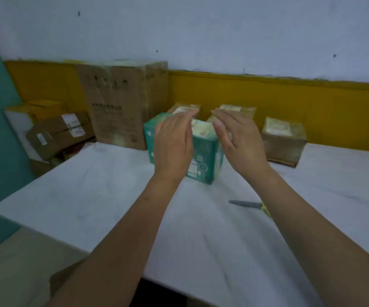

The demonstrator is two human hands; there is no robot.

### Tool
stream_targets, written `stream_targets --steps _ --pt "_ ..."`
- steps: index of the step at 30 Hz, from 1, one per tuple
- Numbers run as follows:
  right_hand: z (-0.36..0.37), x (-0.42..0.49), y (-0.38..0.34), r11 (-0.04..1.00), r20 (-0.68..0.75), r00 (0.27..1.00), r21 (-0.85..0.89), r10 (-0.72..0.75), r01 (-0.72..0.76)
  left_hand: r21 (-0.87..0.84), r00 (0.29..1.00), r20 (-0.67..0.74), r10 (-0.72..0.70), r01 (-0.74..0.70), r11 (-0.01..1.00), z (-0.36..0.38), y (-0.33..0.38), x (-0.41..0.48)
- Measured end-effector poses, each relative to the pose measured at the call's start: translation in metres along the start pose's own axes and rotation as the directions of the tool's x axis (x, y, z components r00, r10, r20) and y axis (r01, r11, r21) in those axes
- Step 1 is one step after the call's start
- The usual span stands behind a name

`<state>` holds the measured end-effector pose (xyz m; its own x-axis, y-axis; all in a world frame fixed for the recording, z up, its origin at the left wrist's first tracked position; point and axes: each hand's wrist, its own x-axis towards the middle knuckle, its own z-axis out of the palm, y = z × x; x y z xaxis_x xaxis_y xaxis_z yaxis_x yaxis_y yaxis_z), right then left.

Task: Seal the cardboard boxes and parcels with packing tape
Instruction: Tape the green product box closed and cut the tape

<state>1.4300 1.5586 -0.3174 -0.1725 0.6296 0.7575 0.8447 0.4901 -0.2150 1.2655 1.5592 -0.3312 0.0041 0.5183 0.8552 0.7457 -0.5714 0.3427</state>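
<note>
The left hand (172,147) and right hand (239,142) are both open, fingers straight and close together, palms facing each other. They hold nothing. Between them, partly hidden by them, stands the teal box (203,156) on the white table (95,196). Motion blur hides whether either palm touches it.

From the teal box, small brown parcels (283,140) sit at twelve, one and three o'clock, near the yellow wall band. The scissors (249,204) lie at five o'clock, their handle half under the right forearm. A tall carton (117,107) stands at ten o'clock, with a pile of labelled boxes (61,131) beyond it at nine, off the table's edge.

On progress, the small brown parcels have a glossy, wrapped look, so I judge them already taped. The teal box shows a similar sheen, but I cannot tell whether its seams are closed. No tape roll is in view, so the hands seem to be positioning or picking up the box, not taping it. The pile at nine o'clock looks likely to need sealing.

Counted:
- Two hands.
- One teal box.
- Three small brown parcels in plain sight, with perhaps a fourth hidden behind the right fingers.
- One tall carton.
- At least three boxes in the pile.
- One pair of scissors.
</note>
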Motion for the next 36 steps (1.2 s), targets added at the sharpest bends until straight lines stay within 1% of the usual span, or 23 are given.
stream_targets --steps 2,4,9,11,14,15,17,19,20,21,22,23,25,26,27,28,29,30,31,32,33,34,36 --pt "0.028 0.012 0.019 0.997 0.14 0.99 0.075 -0.018 0.008 0.011 0.992 0.123 0.037 -0.039 0.999 0.035 -0.018 0.01" --pt "0.051 0.007 0.032 0.985 0.199 0.98 0.171 0.0 -0.035 0.022 0.979 0.186 0.089 -0.094 0.995 0.057 -0.033 0.007" --pt "0.07 0.002 0.051 0.978 0.118 0.991 0.204 -0.06 0.035 0.073 0.971 0.042 0.237 -0.239 0.968 0.083 -0.063 -0.01" --pt "0.072 0.003 0.051 0.972 0.091 0.993 0.228 -0.081 0.058 0.072 0.953 0.056 0.296 -0.3 0.951 0.085 -0.069 -0.011" --pt "0.07 0.003 0.052 0.964 0.055 0.994 0.256 -0.092 0.075 -0.024 0.935 0.092 0.343 -0.343 0.939 0.075 -0.074 -0.007" --pt "0.068 0.003 0.052 0.96 0.054 0.994 0.27 -0.091 0.073 -0.032 0.94 0.078 0.332 -0.331 0.943 0.068 -0.077 -0.002" --pt "0.064 0.004 0.055 0.959 0.117 0.989 0.278 -0.089 0.053 0.075 0.971 -0.001 0.239 -0.239 0.968 0.058 -0.088 0.007" --pt "0.062 0.004 0.058 0.967 0.204 0.977 0.255 -0.057 0.003 0.144 0.997 -0.074 0.013 -0.002 0.99 0.053 -0.104 0.011" --pt "0.061 0.004 0.058 0.965 0.239 0.971 0.259 -0.011 -0.053 0.111 0.99 -0.077 -0.121 0.13 0.985 0.05 -0.11 0.011" --pt "0.06 0.005 0.058 0.955 0.267 0.963 0.277 0.03 -0.107 0.059 0.974 -0.057 -0.218 0.221 0.974 0.047 -0.114 0.012" --pt "0.058 0.005 0.057 0.947 0.278 0.96 0.296 0.043 -0.128 0.032 0.97 -0.03 -0.239 0.24 0.97 0.044 -0.115 0.013" --pt "0.056 0.004 0.055 0.945 0.272 0.962 0.309 0.018 -0.105 0.052 0.983 0.001 -0.185 0.185 0.981 0.039 -0.112 0.014" --pt "0.046 0.002 0.051 0.952 0.22 0.971 0.306 -0.092 0.021 0.112 0.988 0.129 0.079 -0.093 0.989 0.025 -0.095 0.024" --pt "0.037 0.001 0.047 0.955 0.186 0.97 0.278 -0.156 0.101 0.094 0.943 0.246 0.224 -0.253 0.963 0.017 -0.083 0.029" --pt "0.026 0.0 0.042 0.954 0.158 0.96 0.231 -0.232 0.192 0.054 0.874 0.363 0.323 -0.366 0.929 0.009 -0.069 0.034" --pt "0.014 -0.002 0.038 0.941 0.139 0.939 0.175 -0.314 0.288 0.01 0.803 0.474 0.36 -0.415 0.91 0.002 -0.057 0.037" --pt "-0.001 -0.004 0.034 0.921 0.129 0.914 0.127 -0.383 0.368 -0.018 0.741 0.57 0.354 -0.419 0.908 -0.004 -0.045 0.039" --pt "-0.015 -0.008 0.03 0.902 0.126 0.894 0.097 -0.43 0.421 -0.026 0.697 0.634 0.335 -0.414 0.91 -0.01 -0.033 0.04" --pt "-0.029 -0.013 0.029 0.894 0.13 0.885 0.088 -0.447 0.439 -0.026 0.676 0.663 0.323 -0.41 0.912 -0.013 -0.024 0.04" --pt "-0.042 -0.019 0.029 0.906 0.138 0.896 0.092 -0.421 0.412 -0.033 0.671 0.671 0.315 -0.398 0.917 -0.015 -0.015 0.04" --pt "-0.054 -0.025 0.032 0.934 0.149 0.924 0.113 -0.352 0.338 -0.052 0.679 0.667 0.305 -0.367 0.929 -0.017 -0.005 0.04" --pt "-0.061 -0.031 0.035 0.964 0.166 0.956 0.152 -0.242 0.217 -0.081 0.702 0.652 0.288 -0.313 0.946 -0.017 0.006 0.039" --pt "-0.068 -0.043 0.04 0.978 0.157 0.987 0.204 0.011 -0.043 -0.144 0.784 0.576 0.231 -0.181 0.973 -0.012 0.024 0.037"
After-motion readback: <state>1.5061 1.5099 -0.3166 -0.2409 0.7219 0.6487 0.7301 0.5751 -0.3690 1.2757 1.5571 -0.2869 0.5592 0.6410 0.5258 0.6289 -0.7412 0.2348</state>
